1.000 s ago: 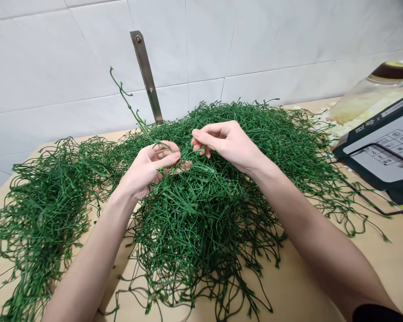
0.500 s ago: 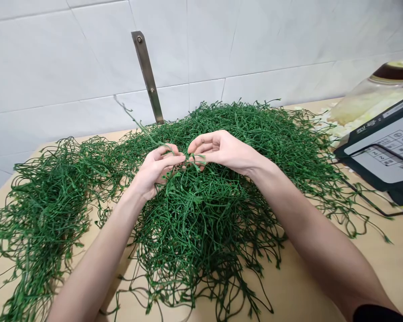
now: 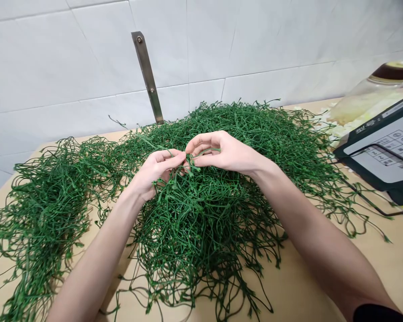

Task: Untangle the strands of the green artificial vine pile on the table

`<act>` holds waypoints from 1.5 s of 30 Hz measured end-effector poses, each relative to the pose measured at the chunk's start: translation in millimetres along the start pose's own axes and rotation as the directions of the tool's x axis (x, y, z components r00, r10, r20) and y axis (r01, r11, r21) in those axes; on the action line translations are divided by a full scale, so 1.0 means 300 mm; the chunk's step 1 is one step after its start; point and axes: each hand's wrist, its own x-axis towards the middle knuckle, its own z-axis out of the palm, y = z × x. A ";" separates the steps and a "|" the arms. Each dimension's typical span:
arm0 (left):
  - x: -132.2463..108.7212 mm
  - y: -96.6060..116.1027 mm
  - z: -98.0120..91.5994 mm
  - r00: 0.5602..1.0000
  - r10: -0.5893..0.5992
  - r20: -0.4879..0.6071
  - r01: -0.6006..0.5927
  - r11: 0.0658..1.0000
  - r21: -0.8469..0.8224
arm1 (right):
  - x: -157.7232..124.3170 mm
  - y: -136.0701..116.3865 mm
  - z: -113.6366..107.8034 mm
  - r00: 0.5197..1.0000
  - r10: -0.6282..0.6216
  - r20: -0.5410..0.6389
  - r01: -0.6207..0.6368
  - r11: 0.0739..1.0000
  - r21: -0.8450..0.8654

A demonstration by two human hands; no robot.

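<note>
My left hand (image 3: 157,169) and my right hand (image 3: 218,154) meet fingertip to fingertip over a large heap of green artificial plant stems (image 3: 208,223). Both are closed in a pinch on thin green stems (image 3: 191,162) with small leafy tips. Some strands run up and left from the left fingers, with a loose end near the wall. A short piece of stem crosses the right fingers. Where the fingertips touch, the exact joint between the strands is too small to make out.
A second pile of green stems (image 3: 50,201) lies to the left. A metal bracket (image 3: 148,80) stands against the tiled wall (image 3: 255,40). On the right are a dark device with a label (image 3: 386,147), a clear bottle (image 3: 366,98), white bits (image 3: 342,127) and a black cable (image 3: 362,196).
The right fingertips have moved slightly left, closer against the left ones. The loose strand at the upper left has dropped lower. A short stem now lies across the right fingers.
</note>
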 end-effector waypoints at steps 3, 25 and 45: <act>-0.001 0.001 0.004 0.999 0.035 -0.041 -0.034 0.999 0.027 | -0.002 -0.005 0.007 1.000 -0.008 0.001 0.008 0.999 -0.037; -0.016 0.025 0.002 0.991 -0.008 -0.135 0.048 0.955 0.294 | -0.005 0.008 -0.015 0.999 -0.012 0.036 0.014 0.999 -0.046; -0.010 0.016 0.033 0.993 -0.091 0.074 0.097 0.993 -0.069 | -0.027 -0.042 0.050 0.998 -0.044 -0.036 0.021 0.876 -0.483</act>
